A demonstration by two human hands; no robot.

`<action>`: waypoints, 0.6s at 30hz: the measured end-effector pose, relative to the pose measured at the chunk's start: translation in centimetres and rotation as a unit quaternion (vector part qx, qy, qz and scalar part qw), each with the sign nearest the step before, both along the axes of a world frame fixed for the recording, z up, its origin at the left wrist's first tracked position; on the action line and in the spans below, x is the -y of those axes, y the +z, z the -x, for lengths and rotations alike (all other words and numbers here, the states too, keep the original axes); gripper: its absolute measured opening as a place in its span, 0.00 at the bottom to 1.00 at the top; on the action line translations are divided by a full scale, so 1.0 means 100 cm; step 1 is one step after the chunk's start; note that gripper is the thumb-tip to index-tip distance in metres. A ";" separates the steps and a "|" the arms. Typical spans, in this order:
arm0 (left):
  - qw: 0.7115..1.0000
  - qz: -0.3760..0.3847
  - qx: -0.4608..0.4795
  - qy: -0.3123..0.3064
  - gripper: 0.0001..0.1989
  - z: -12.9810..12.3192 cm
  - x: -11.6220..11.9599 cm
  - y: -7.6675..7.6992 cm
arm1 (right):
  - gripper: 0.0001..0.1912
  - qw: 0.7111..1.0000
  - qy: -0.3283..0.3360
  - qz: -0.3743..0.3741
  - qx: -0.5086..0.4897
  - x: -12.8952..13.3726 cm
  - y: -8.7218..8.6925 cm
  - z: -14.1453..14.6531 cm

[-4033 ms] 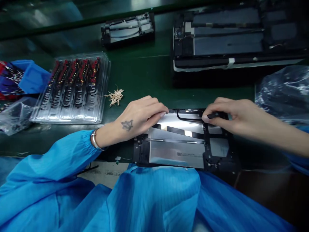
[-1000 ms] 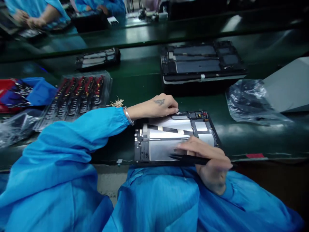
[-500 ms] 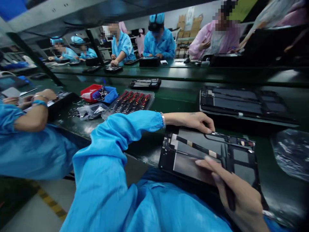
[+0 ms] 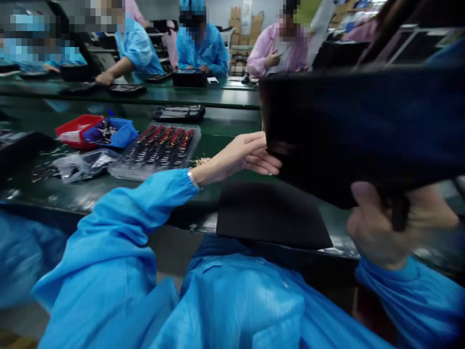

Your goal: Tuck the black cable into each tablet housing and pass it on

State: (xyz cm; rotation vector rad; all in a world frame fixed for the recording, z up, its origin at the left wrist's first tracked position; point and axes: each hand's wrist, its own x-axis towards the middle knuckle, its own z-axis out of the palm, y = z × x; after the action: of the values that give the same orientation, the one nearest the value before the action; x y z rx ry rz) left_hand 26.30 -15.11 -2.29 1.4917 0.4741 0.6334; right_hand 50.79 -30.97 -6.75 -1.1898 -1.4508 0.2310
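A dark flat device panel [image 4: 356,131], blurred by motion, is raised above the bench at the right. My right hand [image 4: 385,223] grips its lower edge, thumb on the face towards me, and a small dark tool-like object shows beside the fingers. At the panel's left edge is my left hand [image 4: 247,155], fingers stretched and apart, some of them at or behind the edge; whether they touch it is unclear. Below the panel, a black mat [image 4: 271,213] lies at the bench's front edge.
Left of centre stands a clear tray [image 4: 160,148] of red and black parts. Beyond it are a red bin [image 4: 74,133], a blue bin [image 4: 125,134] and a plastic bag [image 4: 85,162]. Another device [image 4: 179,113] lies farther back. Several people work across the green bench [image 4: 225,99].
The device that lay in front of me is now lifted to the right, with my right hand closed on it. My left hand has opened out at its left side. The view has shifted right.
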 end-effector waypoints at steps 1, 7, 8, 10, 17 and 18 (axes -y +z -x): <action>1.000 -0.011 0.020 -0.002 0.17 0.004 0.007 0.000 | 0.13 0.999 -0.027 -0.008 -0.034 -0.002 0.005 0.004; 0.985 -0.156 0.010 0.069 0.17 0.007 0.032 0.002 | 0.08 0.949 -0.040 0.013 -0.313 -0.014 0.023 0.025; 0.985 -0.154 0.011 0.078 0.17 0.005 0.033 0.001 | 0.07 0.942 -0.027 0.045 -0.332 -0.014 0.023 0.026; 0.988 -0.128 0.016 0.081 0.20 0.002 0.033 -0.003 | 0.05 0.930 -0.012 0.100 -0.353 -0.013 0.021 0.024; 0.997 0.016 -0.017 0.077 0.25 -0.005 0.022 -0.022 | 0.05 0.917 0.048 0.209 -0.335 -0.009 0.009 0.012; 0.996 0.032 -0.024 0.077 0.25 -0.005 0.020 -0.024 | 0.04 0.916 0.050 0.213 -0.337 -0.010 0.007 0.011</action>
State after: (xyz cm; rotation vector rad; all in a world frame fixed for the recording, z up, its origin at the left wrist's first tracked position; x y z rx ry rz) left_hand 26.82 -17.14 -4.71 1.4216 0.6448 0.6983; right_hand 49.74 -29.96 -6.00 -1.2066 -0.8613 0.9709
